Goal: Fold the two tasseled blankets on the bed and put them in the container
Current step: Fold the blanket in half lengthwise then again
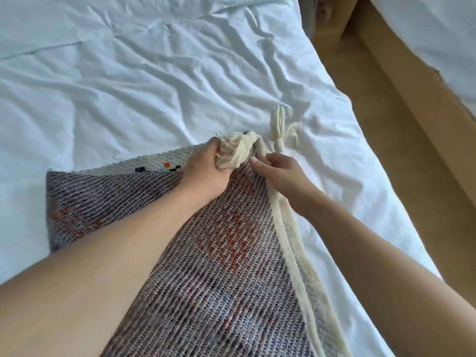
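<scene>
Blanket corner under alignment on the bed; fold incomplete, container not in view.

The woven blanket lies partly folded on the white sheet, its grey underside up and a strip of patterned face showing at the far edge. At the far corner the left hand is clamped round a bunch of cream tassels. Just to its right, the right hand has its fingers curled onto the cream edging. One knotted tassel lies loose on the sheet beyond. Recommendation: match both corners squarely, tuck the tassels inside the fold, then smooth the cloth flat before the next fold.
</scene>
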Tool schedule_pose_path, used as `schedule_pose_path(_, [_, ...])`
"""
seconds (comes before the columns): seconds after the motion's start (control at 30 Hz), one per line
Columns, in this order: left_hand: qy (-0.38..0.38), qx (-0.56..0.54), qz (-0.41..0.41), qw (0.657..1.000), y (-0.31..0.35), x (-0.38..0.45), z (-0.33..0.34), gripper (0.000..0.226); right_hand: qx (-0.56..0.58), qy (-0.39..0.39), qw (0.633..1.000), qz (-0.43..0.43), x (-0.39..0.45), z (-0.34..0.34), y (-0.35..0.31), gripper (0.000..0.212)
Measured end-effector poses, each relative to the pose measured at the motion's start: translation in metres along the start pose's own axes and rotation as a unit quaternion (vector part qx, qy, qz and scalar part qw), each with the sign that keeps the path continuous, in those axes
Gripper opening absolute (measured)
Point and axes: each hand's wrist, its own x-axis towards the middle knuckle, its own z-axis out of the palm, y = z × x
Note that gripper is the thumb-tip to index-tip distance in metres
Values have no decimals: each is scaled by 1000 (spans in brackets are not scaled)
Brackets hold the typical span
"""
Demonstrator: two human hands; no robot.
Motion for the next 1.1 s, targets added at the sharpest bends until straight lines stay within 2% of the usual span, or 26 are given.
schedule_pose_path(0.1, [-82,-24,-10,996,12,11,-4,49,50,116,991,-31,9,4,-10,36])
schedule_pose_path(0.17, [-124,-14,-31,992,12,20,-15,71,20,193,980,-34,12,-2,-20,35])
schedule_pose_path(0.2, [-144,-1,-44,989,10,25,-22,79,24,222,975,-26,15,-8,-22,34])
schedule_pose_path(0.27, [-175,74,-77,979,2,38,-39,80,20,249,968,-12,22,-20,-22,23])
schedule_pose_path(0.33, [-210,180,-113,954,-9,48,-52,71,6,231,973,-10,27,-24,-23,21])
schedule_pose_path(0.4, [-205,242,-114,941,-18,58,-57,45,6,191,981,-15,35,-22,-25,26])
schedule_pose_path(0.43, [-164,258,-98,947,-19,63,-58,33,1,185,983,-19,41,-20,-27,26])
schedule_pose_path(0.53, [62,265,-43,961,-23,74,-52,28,3,234,972,-25,59,-21,-32,19])
schedule_pose_path(0.6, [125,267,-15,955,-24,70,-37,37,-11,233,972,-12,60,-21,-25,32])
schedule_pose_path(0.67, [117,239,-5,964,-33,51,-19,53,-62,212,975,-22,44,-17,-5,40])
schedule_pose_path(0.77, [76,223,-36,971,-63,-3,1,65,-106,203,973,-24,-8,-11,33,47])
schedule_pose_path(0.9, [14,296,-30,954,-111,-97,20,70,-174,169,970,27,-78,-2,67,52])
schedule_pose_path(0.97, [-15,306,-40,951,-126,-142,29,69,-243,195,949,44,-93,4,74,58])
schedule_pose_path(1.03, [-51,304,-67,949,-133,-171,35,71,-337,197,920,-44,-89,7,63,54])
schedule_pose_path(1.1, [-68,312,-85,944,-131,-176,37,74,-421,137,878,-184,-60,14,34,43])
